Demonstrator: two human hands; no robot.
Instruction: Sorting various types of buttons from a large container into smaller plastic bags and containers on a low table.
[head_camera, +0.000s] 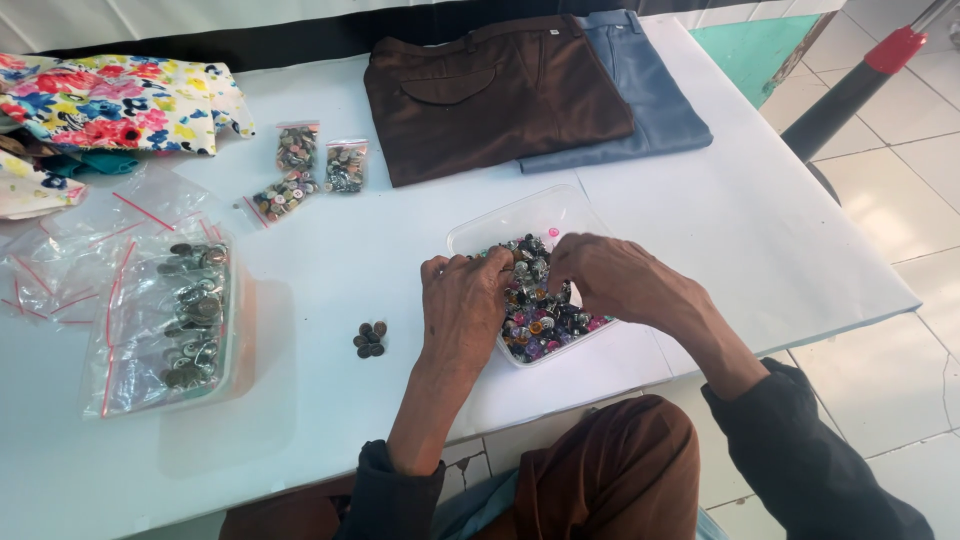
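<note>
A clear plastic tub on the white table holds a heap of mixed buttons, dark, metallic and pink. My left hand rests palm down on the tub's left rim, its fingertips curled into the buttons. My right hand reaches in from the right, fingers bent down among the buttons near the tub's middle. Whether either hand pinches a button is hidden by the fingers. A small cluster of dark brown buttons lies on the table to the left of my left hand.
A second tub at left carries clear zip bags of metal buttons. Three small filled bags lie further back. Folded brown trousers and blue trousers sit at the far edge, floral cloth at far left. A red-and-black pole stands right.
</note>
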